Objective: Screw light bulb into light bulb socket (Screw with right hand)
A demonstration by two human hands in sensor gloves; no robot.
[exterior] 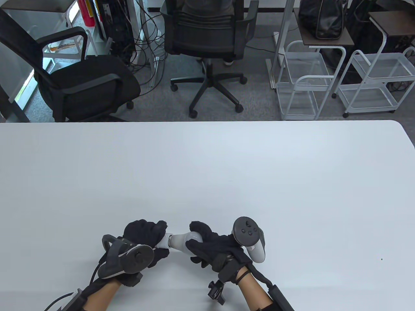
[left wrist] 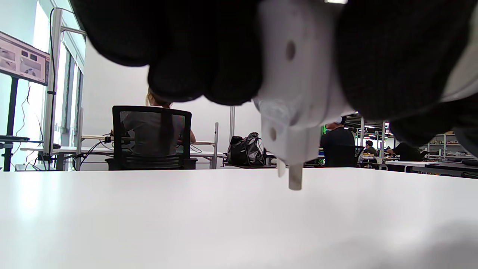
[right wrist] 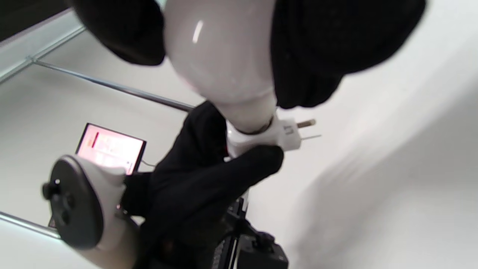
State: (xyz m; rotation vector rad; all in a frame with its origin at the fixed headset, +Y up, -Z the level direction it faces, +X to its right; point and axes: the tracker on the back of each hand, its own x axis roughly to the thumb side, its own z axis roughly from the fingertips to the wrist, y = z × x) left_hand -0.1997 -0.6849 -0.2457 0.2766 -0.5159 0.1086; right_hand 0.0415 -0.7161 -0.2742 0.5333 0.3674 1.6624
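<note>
— White plastic on both parts, so look closely: your left hand [exterior: 142, 236] grips the light bulb socket [exterior: 164, 241], a small plug-in adapter. Why hold it sideways, just above the table [exterior: 207, 168]?

— So the mouth of the socket faces your right hand [exterior: 210, 243] and the bulb can go in along one line. In the left wrist view the socket [left wrist: 295, 93] hangs with its prongs [left wrist: 295, 178] pointing away from the palm, close over the tabletop; whether they touch it I cannot tell.

— And the light bulb [exterior: 183, 240]?

— It lies between your two hands, neck already at the socket. In the right wrist view your right fingers [right wrist: 328, 45] are curled round the glass dome of the bulb [right wrist: 224, 52], holding it, not spread. The neck meets the socket collar [right wrist: 257, 136], and your left fingers [right wrist: 224, 168] wrap the socket body beneath.

— How far in is it?

— I judge it seated at the mouth; the thread is hidden, so the depth cannot be told.
</note>
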